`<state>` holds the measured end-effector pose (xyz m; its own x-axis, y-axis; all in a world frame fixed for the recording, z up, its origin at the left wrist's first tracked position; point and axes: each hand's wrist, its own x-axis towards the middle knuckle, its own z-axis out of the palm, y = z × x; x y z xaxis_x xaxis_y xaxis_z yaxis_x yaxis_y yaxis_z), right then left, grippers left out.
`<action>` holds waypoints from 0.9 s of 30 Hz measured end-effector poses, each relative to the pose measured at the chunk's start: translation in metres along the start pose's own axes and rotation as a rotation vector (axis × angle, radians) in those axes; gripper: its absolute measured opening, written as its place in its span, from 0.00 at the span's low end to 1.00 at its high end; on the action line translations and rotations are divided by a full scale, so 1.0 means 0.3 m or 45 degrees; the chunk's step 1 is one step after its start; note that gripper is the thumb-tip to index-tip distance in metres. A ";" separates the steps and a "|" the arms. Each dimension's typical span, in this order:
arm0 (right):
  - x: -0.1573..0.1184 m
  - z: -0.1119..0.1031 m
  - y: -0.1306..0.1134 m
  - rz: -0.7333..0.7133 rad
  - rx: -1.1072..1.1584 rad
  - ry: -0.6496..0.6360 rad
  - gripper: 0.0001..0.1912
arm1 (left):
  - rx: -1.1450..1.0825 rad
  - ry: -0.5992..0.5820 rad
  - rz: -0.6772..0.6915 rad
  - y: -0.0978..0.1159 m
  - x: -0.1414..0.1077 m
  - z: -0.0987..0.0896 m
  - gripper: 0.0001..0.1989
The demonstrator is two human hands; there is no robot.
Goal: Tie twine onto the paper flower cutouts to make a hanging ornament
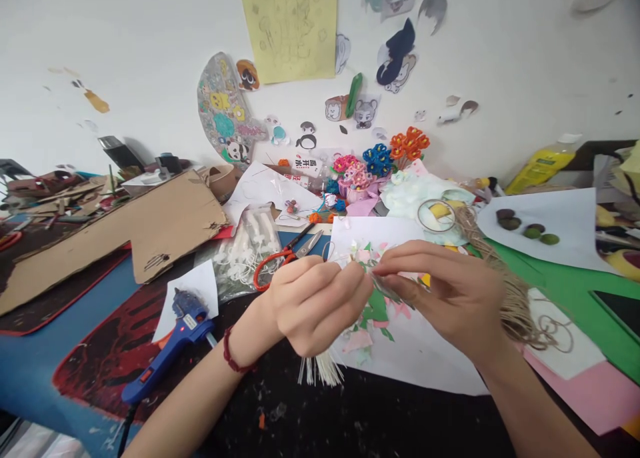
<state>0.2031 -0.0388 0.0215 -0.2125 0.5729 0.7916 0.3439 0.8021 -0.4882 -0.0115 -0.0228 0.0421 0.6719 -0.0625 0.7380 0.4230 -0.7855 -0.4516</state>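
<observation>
The left hand (323, 301) clamps its grip on a white tassel (323, 370) while the right hand (450, 295) pinches a small piece (389, 287).

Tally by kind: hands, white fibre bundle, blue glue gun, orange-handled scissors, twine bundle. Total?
Left hand plus right hand: 2
White fibre bundle: 1
Blue glue gun: 1
Orange-handled scissors: 1
Twine bundle: 1
Total: 6

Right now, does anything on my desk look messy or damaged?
Yes. Green and pink scraps lie scattered over the white paper. The cardboard has a dark mark, like a stain or scorch, near its lower edge. The twine straggles into loose loops at its near end.
</observation>
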 end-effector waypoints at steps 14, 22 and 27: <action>-0.008 0.007 -0.004 -0.141 -0.177 -0.008 0.11 | -0.023 -0.007 0.000 -0.005 -0.007 0.022 0.10; 0.001 0.003 0.007 0.099 -0.025 -0.023 0.08 | -0.036 -0.016 -0.013 -0.006 -0.008 0.020 0.10; 0.009 -0.012 0.035 0.704 0.299 -0.278 0.10 | -0.047 -0.018 -0.025 -0.008 -0.007 0.015 0.10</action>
<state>0.2095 -0.0293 0.0199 -0.2514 0.9140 0.3185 0.2518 0.3795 -0.8903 -0.0112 -0.0180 0.0394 0.6724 -0.0384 0.7392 0.4134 -0.8089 -0.4181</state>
